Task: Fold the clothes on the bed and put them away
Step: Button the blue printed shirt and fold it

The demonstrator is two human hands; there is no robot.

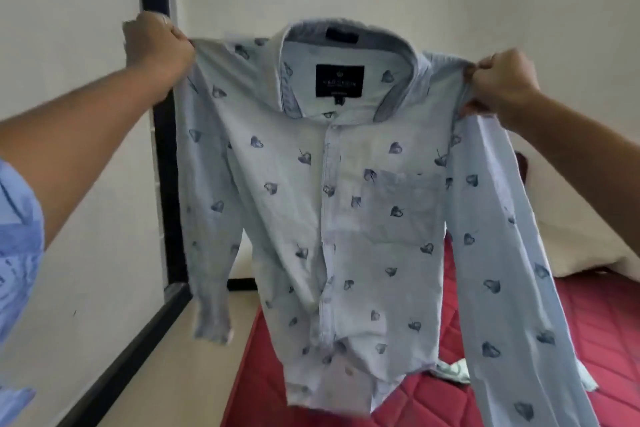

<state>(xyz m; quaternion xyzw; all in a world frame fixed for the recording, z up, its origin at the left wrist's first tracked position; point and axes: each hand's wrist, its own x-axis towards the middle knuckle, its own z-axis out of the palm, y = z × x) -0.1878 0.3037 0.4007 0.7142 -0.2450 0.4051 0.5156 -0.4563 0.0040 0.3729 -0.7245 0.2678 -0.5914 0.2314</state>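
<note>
A light blue long-sleeved shirt (311,204) printed with dark leaf shapes hangs in the air in front of me, buttoned front facing me, collar and dark label at the top. My left hand (156,42) grips its left shoulder. My right hand (502,83) pinches the right shoulder seam. Both sleeves dangle down, and the hem hangs just above the red quilted bed (519,392). A bit of another pale garment (453,371) lies on the bed, mostly hidden behind the shirt.
A cream pillow (571,218) lies at the head of the bed on the right. A black-framed panel (162,149) stands against the white wall on the left, with a strip of beige floor (194,374) between it and the bed.
</note>
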